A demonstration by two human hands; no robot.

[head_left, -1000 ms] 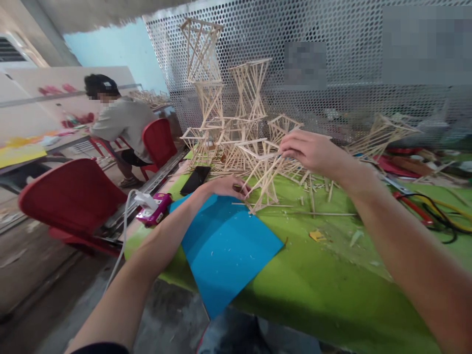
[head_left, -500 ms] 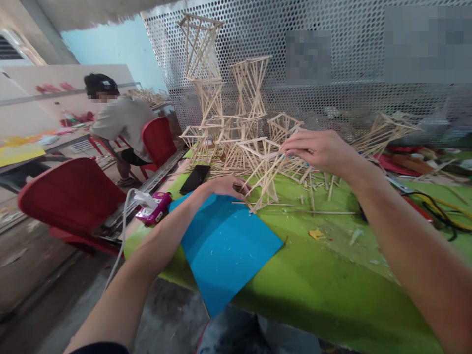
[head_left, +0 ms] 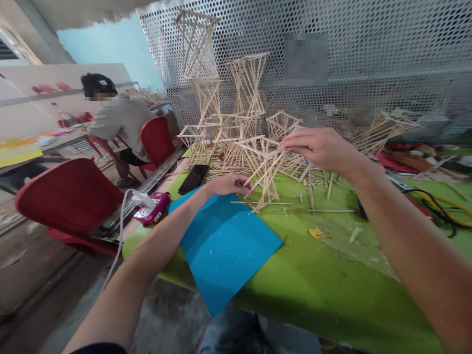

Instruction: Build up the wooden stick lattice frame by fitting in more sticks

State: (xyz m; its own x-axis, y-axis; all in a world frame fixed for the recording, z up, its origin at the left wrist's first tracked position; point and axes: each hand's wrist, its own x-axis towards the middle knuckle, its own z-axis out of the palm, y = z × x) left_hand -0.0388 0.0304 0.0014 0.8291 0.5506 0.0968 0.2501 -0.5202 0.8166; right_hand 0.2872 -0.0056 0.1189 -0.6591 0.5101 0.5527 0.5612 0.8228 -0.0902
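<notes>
In front of me on the green table stands a small twisted frame of thin wooden sticks (head_left: 266, 169), with a star-like top and splayed legs. My left hand (head_left: 234, 184) is closed at its lower left, fingertips pinching the low end of a slanted stick. Up at the frame's right top corner, my right hand (head_left: 311, 142) pinches the upper end of another stick; the fingers partly hide it. A blue sheet (head_left: 224, 250) lies just below my left wrist, dotted with small pale shavings.
Taller stick towers (head_left: 206, 93) stand behind, before a perforated metal screen (head_left: 354, 44). Loose sticks litter the green table (head_left: 306, 275). A black phone (head_left: 194, 178) and purple box (head_left: 152, 209) lie left. Cables (head_left: 438, 209) lie right. Beyond a red chair (head_left: 70, 201) sits a person (head_left: 121, 118).
The view has shifted slightly. My left fingers have curled in closer around the lower stick end. My right hand stays at the frame's top corner.
</notes>
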